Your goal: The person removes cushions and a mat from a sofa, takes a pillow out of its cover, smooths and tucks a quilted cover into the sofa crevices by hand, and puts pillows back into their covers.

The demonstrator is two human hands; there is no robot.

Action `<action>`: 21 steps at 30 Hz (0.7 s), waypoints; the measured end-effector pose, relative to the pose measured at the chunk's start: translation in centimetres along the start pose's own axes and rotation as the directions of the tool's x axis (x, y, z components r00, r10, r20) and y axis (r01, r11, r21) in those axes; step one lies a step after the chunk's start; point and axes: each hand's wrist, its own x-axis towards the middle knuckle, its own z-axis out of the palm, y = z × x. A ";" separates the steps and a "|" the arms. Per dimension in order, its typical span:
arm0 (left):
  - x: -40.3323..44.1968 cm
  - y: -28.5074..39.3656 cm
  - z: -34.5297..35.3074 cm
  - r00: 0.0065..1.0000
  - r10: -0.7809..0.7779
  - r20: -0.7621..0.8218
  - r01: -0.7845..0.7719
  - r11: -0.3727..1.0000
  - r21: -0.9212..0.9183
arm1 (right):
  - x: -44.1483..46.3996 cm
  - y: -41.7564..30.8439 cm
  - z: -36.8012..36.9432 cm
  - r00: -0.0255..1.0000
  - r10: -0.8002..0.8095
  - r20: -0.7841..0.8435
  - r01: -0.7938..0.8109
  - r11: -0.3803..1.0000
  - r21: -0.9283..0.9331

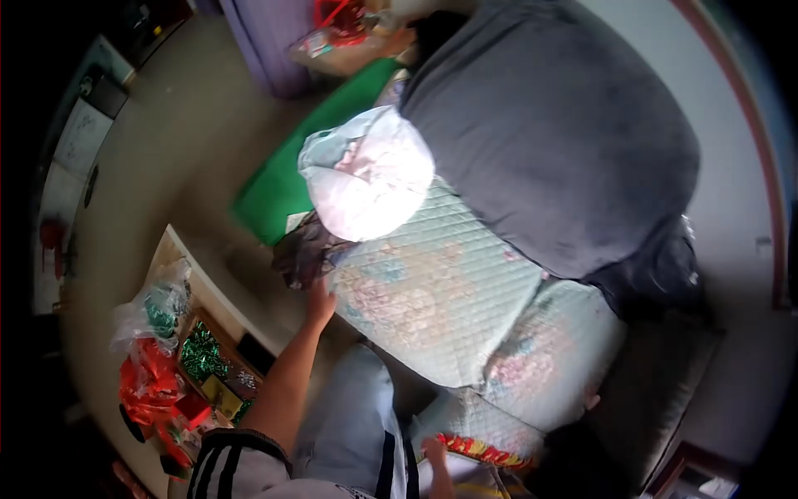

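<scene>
My left hand reaches forward to the near edge of a quilted seat cover with faded flowers. Its fingers meet the lower edge of a bunched dark brown cloth; blur hides whether they grip it. Just beyond the cloth, a white plastic bag with pinkish contents rests on the cover. Low in the view, my right hand is close to my leg, beside a red and yellow ruffled strip. The fingers of that hand are too small and blurred to read.
A large dark grey cushion or stuffed bundle fills the far right. Green material lies along the far left edge. At left, a wooden-edged table holds green tinsel, a red plastic bag and small boxes. A purple curtain hangs behind.
</scene>
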 end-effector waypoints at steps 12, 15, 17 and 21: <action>26.8 7.5 5.7 0.951 0.291 0.105 -0.308 0.858 0.412 | 29.3 -26.4 -22.6 0.973 0.045 -0.226 0.099 0.802 0.589; 24.0 9.4 7.5 0.929 0.363 0.071 -0.369 0.912 0.179 | 30.1 -30.9 -23.4 0.945 0.041 -0.324 0.193 0.732 0.653; 20.4 12.5 3.3 0.838 0.535 0.105 -0.541 0.841 0.027 | 29.4 -33.1 -24.0 0.899 0.060 -0.434 0.243 0.756 0.608; 12.9 11.6 -1.7 0.756 0.576 0.311 -0.532 0.818 -0.219 | 28.5 -35.0 -24.6 0.902 0.065 -0.428 0.349 0.477 0.807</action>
